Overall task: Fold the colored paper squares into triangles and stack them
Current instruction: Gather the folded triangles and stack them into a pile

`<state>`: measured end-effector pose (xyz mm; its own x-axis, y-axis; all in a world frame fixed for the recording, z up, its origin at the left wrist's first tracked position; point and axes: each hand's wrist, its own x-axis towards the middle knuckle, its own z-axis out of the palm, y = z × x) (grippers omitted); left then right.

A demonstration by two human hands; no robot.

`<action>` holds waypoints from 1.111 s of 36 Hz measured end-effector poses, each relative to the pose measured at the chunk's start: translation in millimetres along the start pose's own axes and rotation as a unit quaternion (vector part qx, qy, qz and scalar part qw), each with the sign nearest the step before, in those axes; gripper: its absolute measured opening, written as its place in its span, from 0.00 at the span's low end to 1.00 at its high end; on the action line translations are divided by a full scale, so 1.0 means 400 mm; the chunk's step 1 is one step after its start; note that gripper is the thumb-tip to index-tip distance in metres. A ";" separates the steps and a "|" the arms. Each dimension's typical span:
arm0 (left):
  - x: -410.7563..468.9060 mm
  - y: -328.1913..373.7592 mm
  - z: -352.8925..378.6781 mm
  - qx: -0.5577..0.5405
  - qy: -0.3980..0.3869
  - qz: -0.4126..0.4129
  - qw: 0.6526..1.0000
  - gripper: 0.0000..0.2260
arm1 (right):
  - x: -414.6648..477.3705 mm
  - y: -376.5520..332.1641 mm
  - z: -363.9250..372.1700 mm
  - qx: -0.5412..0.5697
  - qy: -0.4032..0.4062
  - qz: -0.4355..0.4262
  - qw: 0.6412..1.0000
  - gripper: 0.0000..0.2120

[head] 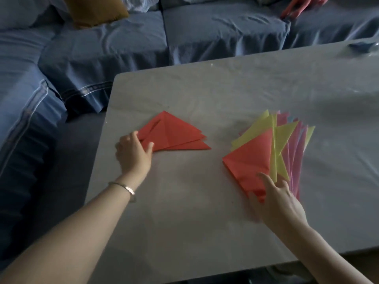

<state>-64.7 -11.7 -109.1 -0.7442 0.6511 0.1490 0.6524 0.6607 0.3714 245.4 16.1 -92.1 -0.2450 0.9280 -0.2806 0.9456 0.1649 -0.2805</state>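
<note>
A small stack of red folded triangles (174,134) lies on the grey table (205,201) at the left. My left hand (133,154) rests on its near-left corner, fingers spread over the paper. To the right lies a fanned pile of folded papers (287,144): a red triangle (250,158) on top, yellow and pink sheets below. My right hand (279,199) touches the near tip of that red triangle, fingers apart and slightly blurred.
A blue-covered sofa (102,48) wraps around the table's far and left sides, with a mustard cushion (94,9) on it. Another person's hand (301,6) shows at the top right. A dark object (363,47) sits at the table's far right edge.
</note>
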 end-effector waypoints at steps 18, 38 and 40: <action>-0.354 0.159 0.024 -0.491 -0.378 -0.261 0.740 0.25 | -0.077 -0.096 0.078 0.417 -0.108 -0.045 0.901 0.12; -0.160 -0.073 -0.047 -0.179 -0.132 0.100 0.970 0.13 | -0.041 -0.092 0.115 0.200 0.067 -0.250 0.945 0.10; -0.158 -0.088 -0.027 -0.126 -0.071 0.149 0.978 0.14 | -0.031 -0.108 0.138 0.147 0.088 -0.292 0.941 0.13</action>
<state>-42.2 -80.3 -121.8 -0.4874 0.8578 0.1632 0.7681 0.3323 0.5474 195.9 -21.0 -127.1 -0.6400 0.7537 0.1496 0.5543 0.5877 -0.5894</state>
